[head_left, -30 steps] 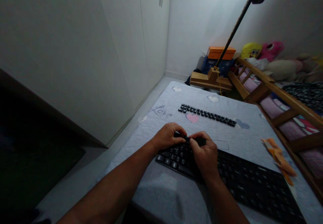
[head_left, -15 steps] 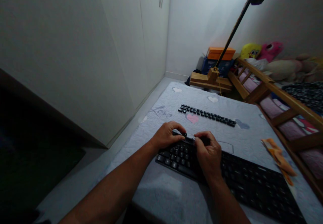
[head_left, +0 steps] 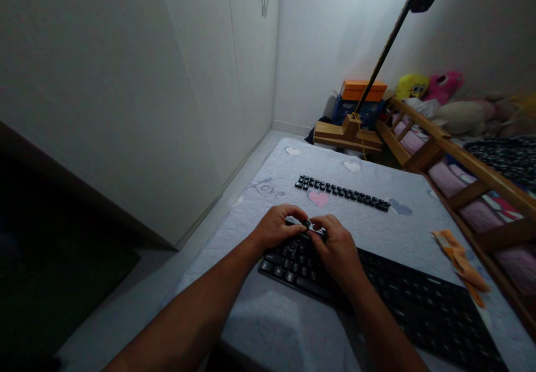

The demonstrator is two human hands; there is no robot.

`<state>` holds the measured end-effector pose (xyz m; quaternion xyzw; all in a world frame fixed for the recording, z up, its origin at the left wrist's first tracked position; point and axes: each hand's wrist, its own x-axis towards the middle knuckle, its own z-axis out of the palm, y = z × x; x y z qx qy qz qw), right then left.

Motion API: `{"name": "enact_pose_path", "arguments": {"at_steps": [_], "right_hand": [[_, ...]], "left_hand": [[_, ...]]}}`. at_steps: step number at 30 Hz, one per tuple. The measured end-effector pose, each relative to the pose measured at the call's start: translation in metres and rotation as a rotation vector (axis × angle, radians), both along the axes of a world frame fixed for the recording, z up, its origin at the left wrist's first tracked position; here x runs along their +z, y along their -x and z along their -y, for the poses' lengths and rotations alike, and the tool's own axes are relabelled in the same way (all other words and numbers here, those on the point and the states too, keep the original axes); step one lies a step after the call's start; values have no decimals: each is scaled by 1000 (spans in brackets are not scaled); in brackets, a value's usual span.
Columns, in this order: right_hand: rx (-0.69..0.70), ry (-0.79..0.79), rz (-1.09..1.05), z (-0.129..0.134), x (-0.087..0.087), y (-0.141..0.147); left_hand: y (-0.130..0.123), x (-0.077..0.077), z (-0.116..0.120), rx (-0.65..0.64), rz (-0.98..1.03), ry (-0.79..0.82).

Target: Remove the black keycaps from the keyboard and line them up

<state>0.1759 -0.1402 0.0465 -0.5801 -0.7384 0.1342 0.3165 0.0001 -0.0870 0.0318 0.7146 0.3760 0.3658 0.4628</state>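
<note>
A black keyboard (head_left: 419,288) lies slanted across the patterned cloth. Over its upper left part, my left hand (head_left: 278,227) pinches a small black keycap (head_left: 308,224) between thumb and fingertips. My right hand (head_left: 337,243) meets it there, thumb and forefinger closed at the same keycap; whatever else is between those fingertips is too small to make out. Beyond the hands, loose black keycaps (head_left: 343,192) lie in rows on the cloth.
An orange cloth (head_left: 460,260) lies right of the keyboard. A wooden bed rail (head_left: 469,154) runs along the right side. A pale cabinet (head_left: 188,81) stands at the left. At the back are a wooden stand (head_left: 347,132) and an orange box (head_left: 363,90).
My right hand has moved left, bringing its fingertips to the keycap in my left hand. My left hand has stayed nearly in place. The view has shifted slightly.
</note>
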Motion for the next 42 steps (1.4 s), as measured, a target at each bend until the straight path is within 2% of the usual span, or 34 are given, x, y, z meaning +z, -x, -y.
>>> {"name": "enact_pose_path", "arguments": {"at_steps": [7, 14, 16, 19, 23, 26, 33, 42], "right_hand": [[50, 20, 66, -15, 3, -4], [71, -12, 133, -41, 8, -6], [34, -21, 137, -56, 9, -9], [-102, 37, 155, -84, 5, -15], [-196, 95, 164, -117, -9, -21], [-238, 127, 183, -132, -20, -22], [-307, 153, 231, -143, -27, -18], [-295, 162, 287, -143, -27, -16]], "left_hand": [[-2, -5, -5, -30, 70, 35], [0, -8, -10, 71, 88, -16], [0, -9, -12, 154, 44, -52], [2, -13, -17, 267, -44, -98], [3, -20, -24, 331, -100, -152], [3, -22, -25, 330, -114, -180], [2, -22, -25, 272, -120, -200], [2, -20, -24, 254, -123, -195]]}}
